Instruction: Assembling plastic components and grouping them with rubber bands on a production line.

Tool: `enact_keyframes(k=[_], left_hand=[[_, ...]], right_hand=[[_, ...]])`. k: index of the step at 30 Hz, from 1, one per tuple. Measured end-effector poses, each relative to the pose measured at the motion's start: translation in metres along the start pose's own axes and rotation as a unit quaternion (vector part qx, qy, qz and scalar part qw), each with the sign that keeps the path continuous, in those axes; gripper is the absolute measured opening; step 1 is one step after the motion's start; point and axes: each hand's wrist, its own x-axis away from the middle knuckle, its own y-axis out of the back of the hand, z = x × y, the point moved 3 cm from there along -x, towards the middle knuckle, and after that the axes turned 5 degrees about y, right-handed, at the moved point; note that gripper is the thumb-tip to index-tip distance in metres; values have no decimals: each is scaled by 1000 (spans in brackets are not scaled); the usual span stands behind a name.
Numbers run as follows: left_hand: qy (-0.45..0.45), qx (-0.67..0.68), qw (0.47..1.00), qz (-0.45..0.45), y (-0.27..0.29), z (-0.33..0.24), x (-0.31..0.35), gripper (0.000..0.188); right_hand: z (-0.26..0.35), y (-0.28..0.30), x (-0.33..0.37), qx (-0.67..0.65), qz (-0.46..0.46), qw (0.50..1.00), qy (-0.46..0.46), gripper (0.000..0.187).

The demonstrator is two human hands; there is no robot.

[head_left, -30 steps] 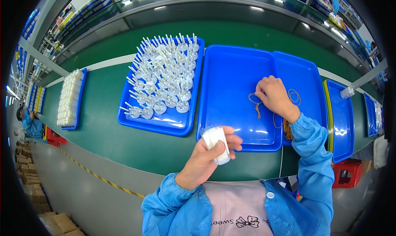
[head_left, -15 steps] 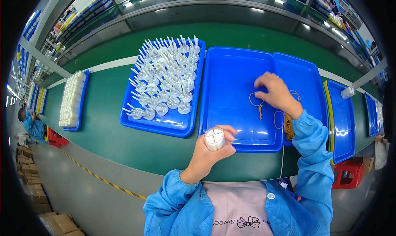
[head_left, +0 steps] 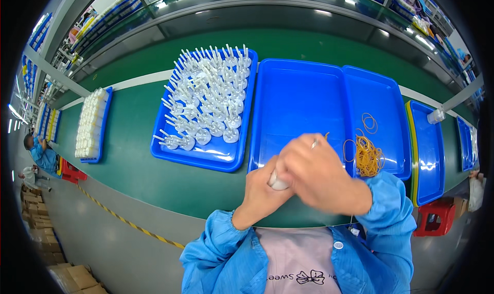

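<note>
My left hand is wrapped round a white cylinder-shaped piece, of which only a small part shows. Over its top lies my right hand, fingers curled in and slightly blurred; whatever they pinch is hidden. Behind the right hand, a bit of tan rubber band peeks out. A pile of rubber bands lies in the right-hand blue tray, with a few loose loops beside it. The larger blue tray is just beyond my hands.
At the left, a blue tray holds many white pieces with upright thin stems. Farther left stands a tray of white cylinders. Stacked trays sit at the right, with a small white piece on the rim. A red stool stands below.
My right hand has come from above the trays, toward me and leftward, onto the white piece in my left hand. It now covers the piece's segmented top.
</note>
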Motion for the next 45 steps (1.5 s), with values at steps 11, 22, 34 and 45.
enact_keyframes(k=[11,22,34,45], left_hand=[[148,340,927,49,30,-8,-3,67],[197,652,702,207,-5,-13,24,55],[-58,-73,994,62,-6,-13,22,67],[-113,-55,991,48,-16,-40,37,57]], right_hand=[[-15,18,45,-38,84,992,-92,13],[24,17,100,-672,-71,737,18,41],[17,-24,80,-369,-134,901,-187,55],[63,15,65,-46,-108,984,-131,31]])
